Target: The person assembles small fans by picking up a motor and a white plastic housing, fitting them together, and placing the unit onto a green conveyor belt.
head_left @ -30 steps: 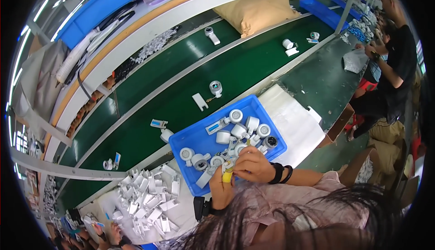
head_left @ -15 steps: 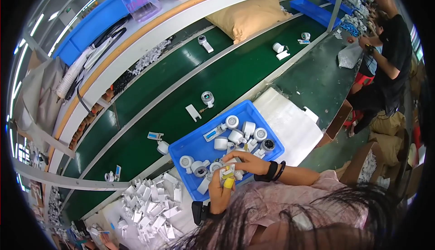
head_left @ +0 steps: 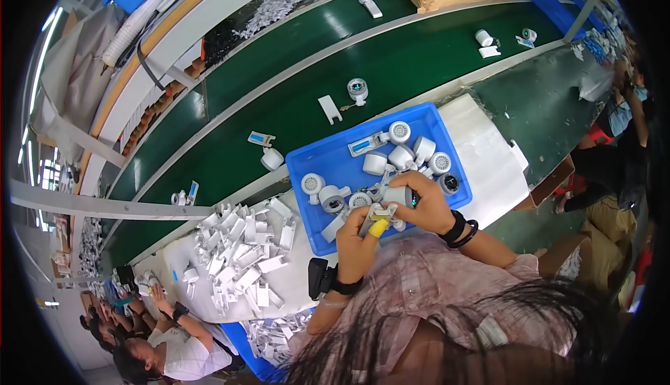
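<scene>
Yellow-tipped white part (head_left: 377, 222) in left hand (head_left: 357, 245), above blue tray (head_left: 321, 165).

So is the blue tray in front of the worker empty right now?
No, the blue tray holds many round white parts, and both hands work over its near edge.

Our two hands meet over the near edge of a parts bin beside a conveyor belt.

Our left hand (head_left: 357, 242) and right hand (head_left: 426, 204) sit together at the bin (head_left: 328, 169), which holds round housings (head_left: 400, 132). Left of the bin lies a heap of flat brackets (head_left: 241, 252). Behind the bin runs the conveyor belt (head_left: 293, 92), carrying one round part (head_left: 357, 89). Right of the bin lies a foam sheet (head_left: 488, 158).
</scene>
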`<action>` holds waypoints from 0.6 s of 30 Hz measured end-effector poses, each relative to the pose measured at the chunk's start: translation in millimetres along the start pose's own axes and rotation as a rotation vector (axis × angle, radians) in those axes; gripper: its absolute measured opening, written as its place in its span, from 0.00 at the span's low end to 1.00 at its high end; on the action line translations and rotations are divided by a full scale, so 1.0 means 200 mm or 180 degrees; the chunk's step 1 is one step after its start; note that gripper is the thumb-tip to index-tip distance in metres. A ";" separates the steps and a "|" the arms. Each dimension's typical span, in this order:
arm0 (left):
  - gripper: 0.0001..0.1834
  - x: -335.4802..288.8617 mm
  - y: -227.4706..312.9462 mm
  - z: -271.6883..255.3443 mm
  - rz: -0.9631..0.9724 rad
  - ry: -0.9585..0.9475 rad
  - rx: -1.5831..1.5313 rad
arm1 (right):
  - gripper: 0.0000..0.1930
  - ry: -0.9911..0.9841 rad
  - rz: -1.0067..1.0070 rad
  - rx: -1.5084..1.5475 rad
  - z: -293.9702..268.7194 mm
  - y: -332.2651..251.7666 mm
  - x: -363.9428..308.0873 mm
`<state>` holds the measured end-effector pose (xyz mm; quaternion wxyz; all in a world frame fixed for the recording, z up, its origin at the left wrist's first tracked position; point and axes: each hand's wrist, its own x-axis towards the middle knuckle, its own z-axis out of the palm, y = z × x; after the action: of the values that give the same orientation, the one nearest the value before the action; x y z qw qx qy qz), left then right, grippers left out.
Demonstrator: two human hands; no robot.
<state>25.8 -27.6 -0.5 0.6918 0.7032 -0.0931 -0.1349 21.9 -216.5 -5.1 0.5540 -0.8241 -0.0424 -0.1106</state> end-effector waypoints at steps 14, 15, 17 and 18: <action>0.11 0.00 -0.07 -0.06 -0.0208 -0.0384 -0.0519 | 0.20 0.0086 -0.0120 -0.0189 -0.01 -0.02 0.01; 0.11 -0.01 -0.08 -0.06 -0.0248 -0.0439 -0.0610 | 0.20 0.0067 -0.0131 -0.0193 -0.01 -0.02 0.01; 0.11 -0.01 -0.07 -0.06 -0.0285 -0.0421 -0.0665 | 0.20 0.0057 -0.0132 -0.0218 0.00 -0.02 0.01; 0.11 -0.01 -0.07 -0.06 -0.0321 -0.0410 -0.0721 | 0.20 0.0052 -0.0131 -0.0246 0.00 -0.02 0.01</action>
<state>27.4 -14.8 -13.5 0.7517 0.6143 -0.0860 -0.2239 22.3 -215.6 -1.1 0.5196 -0.8429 -0.0506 -0.1302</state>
